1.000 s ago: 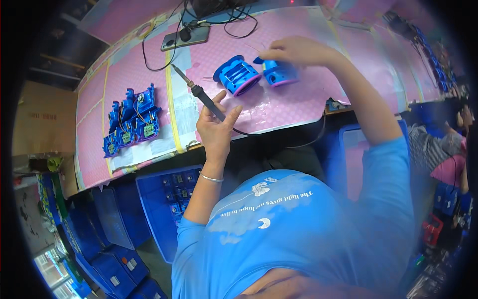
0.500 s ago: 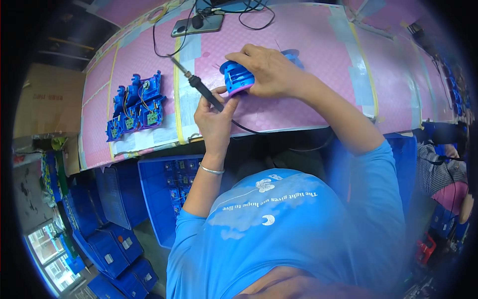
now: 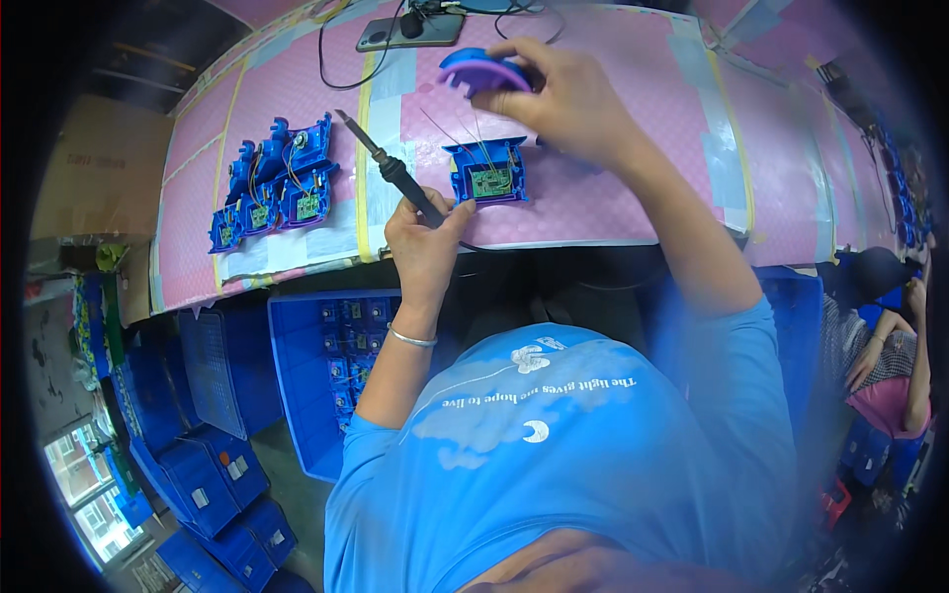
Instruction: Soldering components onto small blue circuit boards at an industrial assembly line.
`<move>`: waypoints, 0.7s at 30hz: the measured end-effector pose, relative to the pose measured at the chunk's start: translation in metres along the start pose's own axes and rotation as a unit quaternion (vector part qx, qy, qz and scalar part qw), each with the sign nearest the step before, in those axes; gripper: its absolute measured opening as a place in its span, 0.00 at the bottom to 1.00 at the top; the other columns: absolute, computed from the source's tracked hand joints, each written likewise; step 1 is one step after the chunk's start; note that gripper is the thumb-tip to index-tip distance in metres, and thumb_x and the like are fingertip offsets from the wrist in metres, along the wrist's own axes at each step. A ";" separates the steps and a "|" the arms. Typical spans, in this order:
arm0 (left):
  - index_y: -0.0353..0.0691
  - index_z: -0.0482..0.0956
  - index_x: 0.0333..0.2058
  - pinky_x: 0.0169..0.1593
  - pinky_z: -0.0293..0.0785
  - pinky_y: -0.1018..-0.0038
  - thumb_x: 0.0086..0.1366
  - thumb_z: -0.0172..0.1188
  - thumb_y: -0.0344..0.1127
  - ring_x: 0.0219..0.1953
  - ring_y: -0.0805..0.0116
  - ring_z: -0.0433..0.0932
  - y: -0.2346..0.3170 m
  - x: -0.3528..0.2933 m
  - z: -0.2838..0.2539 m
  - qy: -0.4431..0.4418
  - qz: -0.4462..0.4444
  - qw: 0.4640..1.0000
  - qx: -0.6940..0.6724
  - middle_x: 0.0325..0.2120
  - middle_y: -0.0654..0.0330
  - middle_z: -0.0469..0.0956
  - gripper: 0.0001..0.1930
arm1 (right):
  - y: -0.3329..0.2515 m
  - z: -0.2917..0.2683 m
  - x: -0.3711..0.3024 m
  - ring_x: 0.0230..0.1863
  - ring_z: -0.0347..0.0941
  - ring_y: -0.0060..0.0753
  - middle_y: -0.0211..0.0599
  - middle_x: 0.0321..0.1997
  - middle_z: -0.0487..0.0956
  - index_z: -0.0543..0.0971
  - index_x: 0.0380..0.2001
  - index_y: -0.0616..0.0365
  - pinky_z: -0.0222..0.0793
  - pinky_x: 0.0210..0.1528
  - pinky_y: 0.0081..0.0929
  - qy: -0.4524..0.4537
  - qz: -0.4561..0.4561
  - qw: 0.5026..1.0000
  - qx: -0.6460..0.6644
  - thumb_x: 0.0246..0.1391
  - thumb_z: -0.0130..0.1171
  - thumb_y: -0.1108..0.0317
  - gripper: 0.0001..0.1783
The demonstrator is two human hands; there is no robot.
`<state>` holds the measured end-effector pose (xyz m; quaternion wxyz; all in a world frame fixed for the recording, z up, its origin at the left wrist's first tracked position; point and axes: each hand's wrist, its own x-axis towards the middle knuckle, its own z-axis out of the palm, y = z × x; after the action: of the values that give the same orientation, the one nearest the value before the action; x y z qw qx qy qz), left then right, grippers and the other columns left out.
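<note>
My left hand [image 3: 427, 237] grips a soldering iron [image 3: 390, 168] by its black handle, its metal tip pointing up and left over the pink bench mat [image 3: 613, 188]. Just right of it lies a blue plastic housing [image 3: 487, 173] with a small green circuit board and thin wires inside. My right hand [image 3: 563, 99] is raised above that housing and holds a round blue and purple part [image 3: 481, 69] at its fingertips. Thin wires run from the housing up toward that part.
Several more blue housings with boards [image 3: 272, 188] lie in a row at the left of the mat. A phone [image 3: 407, 32] and black cables sit at the far edge. A blue crate [image 3: 297, 346] of parts stands under the bench, more crates [image 3: 198, 484] lower left. Another person [image 3: 885, 336] sits at right.
My right hand has lifted the round part off the housing, which now lies open on the mat with its board showing. The view has tilted, and the left hand keeps the iron.
</note>
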<state>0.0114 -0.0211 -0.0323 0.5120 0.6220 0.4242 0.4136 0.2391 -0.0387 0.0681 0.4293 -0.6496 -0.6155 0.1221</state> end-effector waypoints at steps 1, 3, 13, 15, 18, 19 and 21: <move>0.41 0.72 0.26 0.33 0.69 0.79 0.55 0.74 0.22 0.27 0.82 0.70 0.002 0.000 0.000 -0.001 0.001 1.000 -0.001 0.23 0.69 0.73 0.16 | 0.013 -0.003 0.012 0.39 0.82 0.28 0.37 0.35 0.85 0.84 0.47 0.56 0.76 0.43 0.30 0.001 0.000 1.000 -0.002 0.50 0.77 0.53 0.25; 0.41 0.71 0.25 0.34 0.69 0.79 0.54 0.75 0.22 0.27 0.81 0.70 0.004 0.001 -0.002 -0.004 -0.027 1.000 -0.015 0.22 0.69 0.73 0.16 | 0.050 -0.006 0.043 0.35 0.83 0.28 0.35 0.36 0.86 0.85 0.46 0.56 0.78 0.41 0.27 -0.188 0.058 0.976 0.099 0.54 0.73 0.47 0.25; 0.41 0.70 0.23 0.34 0.69 0.79 0.54 0.76 0.22 0.27 0.82 0.69 -0.001 0.000 -0.011 0.000 -0.033 0.999 -0.033 0.22 0.70 0.72 0.18 | 0.098 0.010 0.084 0.28 0.85 0.29 0.36 0.35 0.86 0.82 0.53 0.60 0.84 0.38 0.29 -0.361 0.174 0.906 0.138 0.60 0.68 0.44 0.31; 0.41 0.70 0.23 0.34 0.68 0.79 0.53 0.76 0.22 0.28 0.82 0.69 -0.006 -0.001 -0.013 0.003 -0.010 0.999 -0.035 0.24 0.69 0.74 0.18 | 0.091 0.006 0.079 0.40 0.86 0.31 0.37 0.45 0.86 0.80 0.59 0.58 0.83 0.47 0.29 -0.312 0.186 0.926 0.103 0.59 0.69 0.46 0.33; 0.40 0.71 0.24 0.35 0.69 0.80 0.54 0.76 0.23 0.30 0.81 0.70 -0.006 -0.008 -0.018 0.035 0.043 0.998 0.004 0.29 0.68 0.77 0.18 | 0.104 -0.028 0.058 0.58 0.81 0.35 0.41 0.58 0.82 0.76 0.64 0.56 0.77 0.60 0.34 -0.191 -0.006 0.969 0.156 0.56 0.72 0.50 0.37; 0.40 0.71 0.24 0.35 0.69 0.80 0.54 0.76 0.23 0.30 0.81 0.70 -0.004 -0.011 -0.017 0.039 0.041 0.998 -0.001 0.29 0.68 0.77 0.18 | 0.102 -0.052 0.048 0.64 0.75 0.37 0.42 0.63 0.78 0.74 0.67 0.54 0.73 0.65 0.36 -0.254 -0.007 0.952 0.169 0.53 0.74 0.52 0.40; 0.40 0.71 0.25 0.37 0.70 0.78 0.55 0.76 0.23 0.32 0.80 0.72 0.007 -0.019 -0.015 0.040 0.071 0.997 -0.005 0.32 0.65 0.78 0.17 | 0.101 -0.085 0.019 0.70 0.70 0.38 0.43 0.68 0.75 0.72 0.69 0.53 0.69 0.69 0.39 -0.321 -0.007 0.930 0.181 0.49 0.76 0.53 0.44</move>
<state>-0.0080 -0.0359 -0.0244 0.4673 0.6306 0.3971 0.4757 0.3712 -0.0436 0.0548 0.3199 -0.4823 -0.6926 0.4305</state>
